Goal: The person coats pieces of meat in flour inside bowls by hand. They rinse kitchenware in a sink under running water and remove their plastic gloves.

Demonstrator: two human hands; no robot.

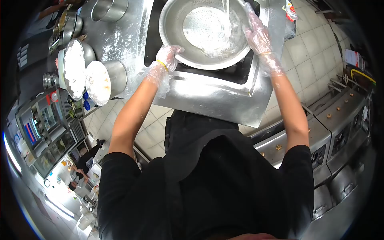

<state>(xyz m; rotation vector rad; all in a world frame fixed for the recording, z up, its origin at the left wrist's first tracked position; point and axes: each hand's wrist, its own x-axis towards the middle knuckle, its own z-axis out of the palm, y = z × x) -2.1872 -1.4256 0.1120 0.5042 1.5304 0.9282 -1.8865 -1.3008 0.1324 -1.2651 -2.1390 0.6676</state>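
Only got the head view here, so going off that. The bowl [174,30] is right in front of the person, over what looks like a sink [208,76] set in the steel counter [224,106], with a stream of water [227,12] running into it. Can't tell if it's sitting on something or hanging off the hands.

Left hand [168,57] is curled over the near-left rim, so it's got a proper hold. Right hand [258,38] lies along the right rim, fingers stretched out; can't tell if it's really closed round the lip.

My two cents on doing this well: hold the rim level, hands roughly opposite, and let the water hit well inside so it doesn't splash over. Wet plastic is probably slippery, so I'd hook fingers under the lip and mind those baggy cuffs.

Headcount: one bowl, one stream, two hands, two clear gloves, one yellow band [161,65] on the left wrist. Off to the left: one pail [110,11], one pot [117,76] and one basin [89,52] with white stuff in them, two blue caps. One other person [80,170] way back.
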